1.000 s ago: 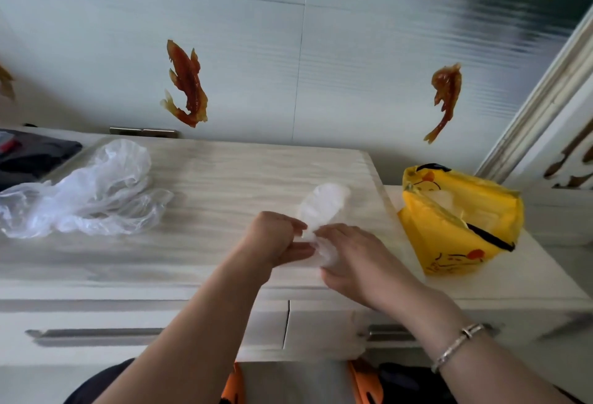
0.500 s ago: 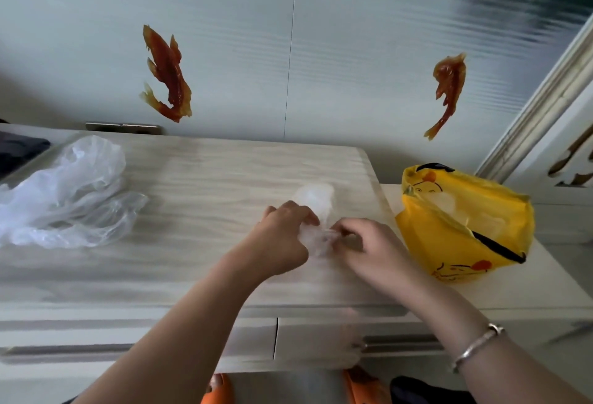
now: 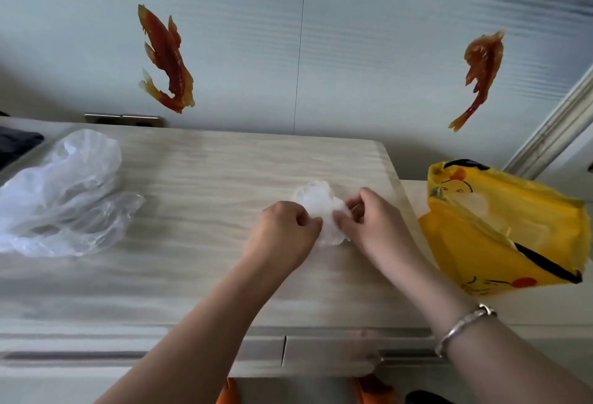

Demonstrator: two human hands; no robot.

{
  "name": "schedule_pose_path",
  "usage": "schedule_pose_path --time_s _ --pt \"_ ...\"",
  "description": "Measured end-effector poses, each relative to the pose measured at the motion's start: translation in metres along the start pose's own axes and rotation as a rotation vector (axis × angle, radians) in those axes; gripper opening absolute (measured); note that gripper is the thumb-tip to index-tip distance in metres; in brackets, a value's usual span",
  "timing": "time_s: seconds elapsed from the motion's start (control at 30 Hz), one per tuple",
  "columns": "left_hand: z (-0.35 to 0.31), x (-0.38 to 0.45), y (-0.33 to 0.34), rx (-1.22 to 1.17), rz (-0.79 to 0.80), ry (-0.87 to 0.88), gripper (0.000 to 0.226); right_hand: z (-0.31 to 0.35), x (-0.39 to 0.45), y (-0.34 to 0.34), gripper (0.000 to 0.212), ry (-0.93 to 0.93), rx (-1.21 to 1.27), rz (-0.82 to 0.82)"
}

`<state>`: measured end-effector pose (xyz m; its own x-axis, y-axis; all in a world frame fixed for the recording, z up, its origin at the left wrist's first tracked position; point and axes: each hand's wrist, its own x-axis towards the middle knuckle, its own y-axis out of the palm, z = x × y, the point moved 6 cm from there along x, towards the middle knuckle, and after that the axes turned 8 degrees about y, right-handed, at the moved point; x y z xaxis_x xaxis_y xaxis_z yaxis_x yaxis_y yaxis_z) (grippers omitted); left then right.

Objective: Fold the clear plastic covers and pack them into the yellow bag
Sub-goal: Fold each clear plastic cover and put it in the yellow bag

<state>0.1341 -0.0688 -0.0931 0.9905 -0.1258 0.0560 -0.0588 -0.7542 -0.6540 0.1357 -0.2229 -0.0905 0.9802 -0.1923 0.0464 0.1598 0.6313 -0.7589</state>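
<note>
Both hands on one small crumpled clear plastic cover (image 3: pixel 321 211), mid-tabletop (image 3: pixel 199 179); left hand (image 3: pixel 284 233) pinches its near-left edge, right hand (image 3: pixel 369 220) pinches the right side, fingers curled; loose heap of clear plastic covers (image 3: pixel 64 191) lies well apart at far left; open yellow printed plastic bag (image 3: pixel 500 230) stands just right of the hands. Risk: thin film likely springs open if either pinch eases; the slack bag mouth may collapse on insertion.

Left hand (image 3: pixel 284 236): your fingers curl inward, pinching at the thumb.
Right hand (image 3: pixel 373 227): mirrors it, knuckles raised.
Forearms: converge toward centre.
</note>
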Motion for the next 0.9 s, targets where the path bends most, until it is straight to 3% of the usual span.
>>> schedule_pose_path --time_s 0.17,0.43,0.6,0.73,0.9 --pt "0.003 0.004 -0.004 0.027 -0.060 -0.039 0.036 0.016 -0.004 0.001 0.028 -0.254 -0.115 -0.114" --pt "0.011 0.001 -0.013 0.005 -0.123 -0.021 0.023 0.012 0.002 0.010 0.012 -0.312 -0.076 0.093" --pt "0.006 -0.004 -0.021 0.015 -0.160 0.144 0.033 0.015 -0.008 0.003 0.037 -0.345 -0.209 0.246" --pt "-0.003 -0.005 -0.019 0.080 -0.089 0.307 0.053 0.016 -0.010 0.003 0.048 -0.348 -0.305 0.264" --pt "-0.001 -0.008 -0.011 0.186 0.055 0.271 0.051 0.018 -0.004 0.009 0.031 -0.363 -0.271 0.126"
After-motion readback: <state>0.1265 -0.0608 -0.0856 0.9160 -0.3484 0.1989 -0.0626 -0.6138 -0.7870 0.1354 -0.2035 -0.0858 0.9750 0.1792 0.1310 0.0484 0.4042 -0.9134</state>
